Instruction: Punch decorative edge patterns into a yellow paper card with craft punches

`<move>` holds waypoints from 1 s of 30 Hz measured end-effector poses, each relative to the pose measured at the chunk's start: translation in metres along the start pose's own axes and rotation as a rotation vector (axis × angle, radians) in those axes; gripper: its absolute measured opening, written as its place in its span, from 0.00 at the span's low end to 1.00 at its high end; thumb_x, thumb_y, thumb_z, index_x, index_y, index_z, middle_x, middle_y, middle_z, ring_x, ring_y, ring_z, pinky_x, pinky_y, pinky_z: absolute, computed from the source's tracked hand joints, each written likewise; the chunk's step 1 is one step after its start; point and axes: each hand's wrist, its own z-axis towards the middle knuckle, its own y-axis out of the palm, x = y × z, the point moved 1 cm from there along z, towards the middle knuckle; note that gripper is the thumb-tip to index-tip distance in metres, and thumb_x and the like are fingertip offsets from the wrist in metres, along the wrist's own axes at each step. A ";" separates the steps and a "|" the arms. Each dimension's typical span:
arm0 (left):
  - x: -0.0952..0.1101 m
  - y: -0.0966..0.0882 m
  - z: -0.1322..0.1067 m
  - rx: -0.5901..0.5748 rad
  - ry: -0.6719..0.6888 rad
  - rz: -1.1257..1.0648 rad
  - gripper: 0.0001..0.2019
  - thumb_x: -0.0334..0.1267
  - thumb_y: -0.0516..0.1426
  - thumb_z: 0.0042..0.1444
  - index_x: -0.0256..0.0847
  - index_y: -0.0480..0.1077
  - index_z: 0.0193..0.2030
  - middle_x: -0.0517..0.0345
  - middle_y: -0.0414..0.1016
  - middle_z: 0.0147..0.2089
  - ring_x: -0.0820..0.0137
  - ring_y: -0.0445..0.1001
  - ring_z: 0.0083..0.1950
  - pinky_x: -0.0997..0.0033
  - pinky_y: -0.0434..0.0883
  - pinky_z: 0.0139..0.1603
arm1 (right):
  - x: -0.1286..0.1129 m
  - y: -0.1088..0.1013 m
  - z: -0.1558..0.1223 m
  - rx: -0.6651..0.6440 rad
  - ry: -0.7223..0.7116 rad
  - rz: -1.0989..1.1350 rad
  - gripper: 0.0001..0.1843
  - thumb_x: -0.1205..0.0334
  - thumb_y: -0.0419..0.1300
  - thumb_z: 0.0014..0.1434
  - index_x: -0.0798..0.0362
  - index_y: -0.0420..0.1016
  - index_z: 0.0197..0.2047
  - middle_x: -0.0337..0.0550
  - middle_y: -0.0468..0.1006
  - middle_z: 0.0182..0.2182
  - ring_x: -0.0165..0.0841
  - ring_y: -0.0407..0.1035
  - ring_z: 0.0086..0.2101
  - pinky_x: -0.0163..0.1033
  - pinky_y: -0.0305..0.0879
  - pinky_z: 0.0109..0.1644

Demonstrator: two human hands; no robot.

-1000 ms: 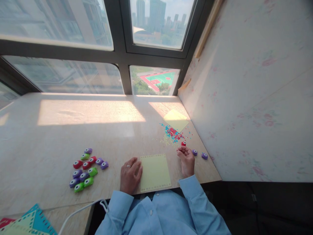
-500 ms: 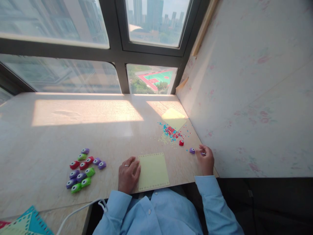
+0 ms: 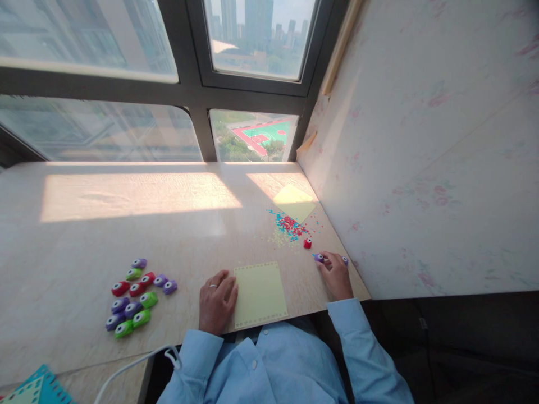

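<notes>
My left hand (image 3: 217, 300) lies flat on the table, fingers apart, its fingertips against the left edge of a pale yellow sheet (image 3: 260, 293) with a punched border. My right hand (image 3: 336, 274) rests to the right of the sheet. Its curled fingertips close on a small purple punch (image 3: 319, 257) that stands on the table. A second purple punch (image 3: 345, 260) sits just behind the knuckles of that hand. Further back stands a red punch (image 3: 307, 243), beside a heap of red, blue and yellow paper bits (image 3: 288, 224).
Several purple, green and red punches (image 3: 137, 294) are grouped at the left. Another yellow sheet (image 3: 295, 201) lies by the wall (image 3: 421, 140) on the right. A white cable (image 3: 126, 367) and teal punched paper (image 3: 33, 390) are at the near left edge. Windows run along the back.
My right hand went from near the red punch out to the right-hand purple punch, then came back left onto the other purple punch. My left hand stayed put. The view shifted slightly.
</notes>
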 end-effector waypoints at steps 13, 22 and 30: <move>0.001 -0.001 -0.001 -0.022 -0.033 -0.012 0.10 0.39 0.55 0.60 0.41 0.76 0.41 0.47 0.76 0.50 0.56 0.74 0.49 0.52 0.72 0.49 | -0.023 0.020 -0.014 -0.162 -0.028 0.102 0.11 0.61 0.59 0.54 0.51 0.76 0.42 0.48 0.74 0.40 0.40 0.72 0.39 0.48 0.70 0.46; -0.003 -0.004 0.004 -0.049 -0.169 -0.174 0.12 0.44 0.56 0.59 0.41 0.77 0.41 0.47 0.76 0.50 0.57 0.74 0.51 0.50 0.72 0.52 | -0.043 0.029 -0.015 -0.321 -0.150 0.215 0.10 0.62 0.59 0.56 0.49 0.76 0.42 0.45 0.79 0.40 0.39 0.73 0.43 0.45 0.70 0.48; 0.033 -0.021 0.021 -0.148 -0.187 -0.295 0.17 0.47 0.57 0.59 0.42 0.70 0.51 0.47 0.75 0.52 0.59 0.73 0.54 0.52 0.71 0.56 | -0.050 0.042 -0.015 -0.382 -0.254 0.198 0.11 0.65 0.60 0.56 0.48 0.77 0.43 0.45 0.80 0.42 0.41 0.72 0.46 0.50 0.68 0.53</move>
